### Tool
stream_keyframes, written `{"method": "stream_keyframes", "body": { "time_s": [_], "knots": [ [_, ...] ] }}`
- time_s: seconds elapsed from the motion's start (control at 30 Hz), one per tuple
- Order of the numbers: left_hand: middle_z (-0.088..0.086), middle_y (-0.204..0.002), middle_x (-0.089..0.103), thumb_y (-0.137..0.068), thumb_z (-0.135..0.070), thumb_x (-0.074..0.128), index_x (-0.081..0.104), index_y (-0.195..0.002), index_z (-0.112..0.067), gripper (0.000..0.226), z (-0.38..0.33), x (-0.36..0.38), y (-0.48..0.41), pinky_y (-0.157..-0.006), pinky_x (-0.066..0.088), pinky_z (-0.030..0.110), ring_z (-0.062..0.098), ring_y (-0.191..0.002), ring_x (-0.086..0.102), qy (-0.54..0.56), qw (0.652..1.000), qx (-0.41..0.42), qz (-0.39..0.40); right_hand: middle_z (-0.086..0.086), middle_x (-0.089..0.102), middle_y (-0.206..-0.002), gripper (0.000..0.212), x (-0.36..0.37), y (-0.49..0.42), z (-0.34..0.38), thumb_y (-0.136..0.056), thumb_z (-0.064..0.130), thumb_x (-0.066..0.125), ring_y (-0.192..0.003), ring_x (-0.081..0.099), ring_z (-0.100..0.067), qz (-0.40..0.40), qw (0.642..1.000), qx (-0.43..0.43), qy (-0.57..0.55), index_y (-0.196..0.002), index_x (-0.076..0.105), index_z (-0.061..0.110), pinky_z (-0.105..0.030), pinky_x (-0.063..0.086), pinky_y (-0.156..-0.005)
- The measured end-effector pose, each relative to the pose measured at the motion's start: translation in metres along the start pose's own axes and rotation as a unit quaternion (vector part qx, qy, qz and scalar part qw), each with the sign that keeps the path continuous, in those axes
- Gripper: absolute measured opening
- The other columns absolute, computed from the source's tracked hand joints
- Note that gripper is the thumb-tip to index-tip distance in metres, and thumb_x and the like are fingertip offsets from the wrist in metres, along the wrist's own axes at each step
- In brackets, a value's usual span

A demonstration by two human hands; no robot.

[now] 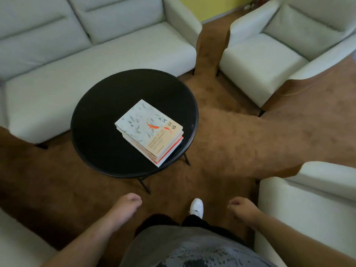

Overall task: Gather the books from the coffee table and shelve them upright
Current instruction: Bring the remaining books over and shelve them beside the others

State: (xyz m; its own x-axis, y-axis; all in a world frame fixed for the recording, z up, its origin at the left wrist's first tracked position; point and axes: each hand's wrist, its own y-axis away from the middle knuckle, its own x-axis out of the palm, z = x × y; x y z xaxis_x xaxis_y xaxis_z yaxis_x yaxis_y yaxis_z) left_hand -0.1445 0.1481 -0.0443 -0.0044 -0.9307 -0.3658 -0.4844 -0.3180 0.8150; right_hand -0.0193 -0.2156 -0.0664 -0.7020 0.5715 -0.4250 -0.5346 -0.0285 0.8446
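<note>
A stack of several books (pixel 149 130) lies flat on the round black coffee table (pixel 100 105). The top book has a pale cover with grey fish and two orange fish. A red-edged book shows near the bottom of the stack. My left hand (pixel 127 206) hangs below the table's near edge, fingers loosely curled, holding nothing. My right hand (pixel 242 209) hangs to the right at the same height, fingers loosely curled and empty. Both hands are well short of the books. No shelf is in view.
A white sofa (pixel 77 60) stands behind the table. White armchairs sit at the back right (pixel 279 60) and near right (pixel 308 209), and a white seat at the bottom left (pixel 17 245). Brown carpet (pixel 231 135) lies between them. My white shoe (pixel 196 207) points toward the table.
</note>
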Motion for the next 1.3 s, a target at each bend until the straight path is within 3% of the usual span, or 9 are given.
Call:
{"method": "stream_keyframes", "body": {
  "time_s": [0.13, 0.57, 0.7, 0.83, 0.93, 1.0, 1.13, 1.2, 1.3],
  "knots": [
    [0.002, -0.109, 0.065, -0.101, -0.017, 0.055, 0.063, -0.103, -0.027, 0.013, -0.028, 0.010, -0.006, -0.090, 0.052, 0.035, 0.018, -0.102, 0.062, 0.044, 0.999, 0.002, -0.019, 0.000, 0.063, -0.095, 0.008, -0.042, -0.026, 0.023, -0.100, 0.021, 0.059, -0.082, 0.061, -0.012, -0.007, 0.999, -0.024, 0.043, -0.107, 0.062, 0.019, -0.022, 0.047, -0.063],
    [0.014, -0.127, 0.061, -0.104, -0.036, 0.048, 0.052, -0.138, -0.006, 0.046, -0.111, -0.012, -0.048, -0.103, 0.050, 0.046, 0.029, -0.115, 0.061, 0.317, 0.936, -0.032, -0.147, 0.000, 0.066, -0.106, 0.007, -0.081, -0.073, 0.214, -0.099, 0.031, 0.061, -0.092, 0.064, -0.016, 0.070, 0.981, -0.171, 0.058, -0.102, 0.064, 0.025, -0.030, 0.055, -0.077],
    [0.011, -0.152, 0.045, -0.101, -0.042, 0.053, 0.034, -0.153, -0.008, 0.065, -0.131, -0.025, -0.069, -0.114, 0.038, 0.048, 0.032, -0.140, 0.043, 0.382, 0.914, -0.063, -0.121, -0.004, 0.060, -0.138, 0.049, -0.061, -0.084, 0.288, -0.096, 0.039, 0.064, -0.123, 0.059, -0.024, 0.079, 0.971, -0.204, 0.095, -0.137, 0.058, 0.012, -0.038, 0.051, -0.101],
    [0.004, -0.139, 0.058, -0.095, -0.052, 0.057, 0.044, -0.146, -0.013, 0.065, -0.134, -0.038, -0.086, -0.115, 0.036, 0.052, 0.029, -0.133, 0.049, 0.424, 0.895, -0.102, -0.088, -0.003, 0.046, -0.156, 0.072, -0.042, -0.096, 0.341, -0.096, 0.047, 0.062, -0.131, 0.058, -0.023, 0.108, 0.967, -0.194, 0.124, -0.155, 0.037, 0.015, -0.038, 0.052, -0.105],
    [-0.003, -0.121, 0.068, -0.094, -0.055, 0.055, 0.056, -0.134, -0.018, 0.054, -0.137, -0.042, -0.092, -0.114, 0.032, 0.051, 0.019, -0.111, 0.057, 0.414, 0.903, -0.105, -0.046, -0.006, 0.059, -0.144, 0.079, -0.032, -0.105, 0.364, -0.095, 0.049, 0.063, -0.097, 0.075, -0.016, 0.161, 0.969, -0.153, 0.112, -0.158, 0.029, 0.015, -0.027, 0.061, -0.070],
    [-0.004, -0.116, 0.071, -0.097, -0.052, 0.052, 0.061, -0.128, -0.021, 0.045, -0.144, -0.042, -0.091, -0.109, 0.031, 0.049, 0.014, -0.102, 0.059, 0.419, 0.902, -0.104, -0.023, -0.007, 0.076, -0.117, 0.072, -0.029, -0.105, 0.371, -0.096, 0.046, 0.063, -0.086, 0.079, -0.020, 0.215, 0.969, -0.099, 0.074, -0.154, 0.037, 0.012, -0.029, 0.062, -0.063],
    [0.003, -0.113, 0.075, -0.099, -0.042, 0.053, 0.064, -0.121, -0.021, 0.032, -0.156, -0.037, -0.088, -0.084, 0.043, 0.037, 0.020, -0.099, 0.068, 0.481, 0.870, -0.106, -0.033, -0.006, 0.081, -0.091, 0.036, -0.027, -0.096, 0.367, -0.104, 0.045, 0.046, -0.087, 0.078, -0.026, 0.304, 0.951, -0.051, 0.033, -0.110, 0.068, 0.017, -0.038, 0.063, -0.080],
    [0.003, -0.113, 0.076, -0.098, -0.046, 0.054, 0.060, -0.128, -0.024, 0.038, -0.157, -0.033, -0.087, -0.074, 0.047, 0.035, 0.023, -0.101, 0.071, 0.510, 0.853, -0.109, -0.037, -0.011, 0.080, -0.099, 0.040, -0.028, -0.097, 0.365, -0.105, 0.048, 0.043, -0.097, 0.077, -0.032, 0.323, 0.945, -0.045, 0.028, -0.107, 0.069, 0.018, -0.042, 0.060, -0.090],
    [0.002, -0.116, 0.076, -0.093, -0.056, 0.055, 0.052, -0.138, -0.030, 0.052, -0.153, -0.025, -0.089, -0.078, 0.051, 0.041, 0.026, -0.106, 0.073, 0.540, 0.834, -0.106, -0.039, -0.013, 0.078, -0.108, 0.043, -0.030, -0.102, 0.366, -0.104, 0.052, 0.042, -0.104, 0.074, -0.035, 0.341, 0.938, -0.039, 0.048, -0.111, 0.067, 0.019, -0.044, 0.057, -0.095]
  ]
}}
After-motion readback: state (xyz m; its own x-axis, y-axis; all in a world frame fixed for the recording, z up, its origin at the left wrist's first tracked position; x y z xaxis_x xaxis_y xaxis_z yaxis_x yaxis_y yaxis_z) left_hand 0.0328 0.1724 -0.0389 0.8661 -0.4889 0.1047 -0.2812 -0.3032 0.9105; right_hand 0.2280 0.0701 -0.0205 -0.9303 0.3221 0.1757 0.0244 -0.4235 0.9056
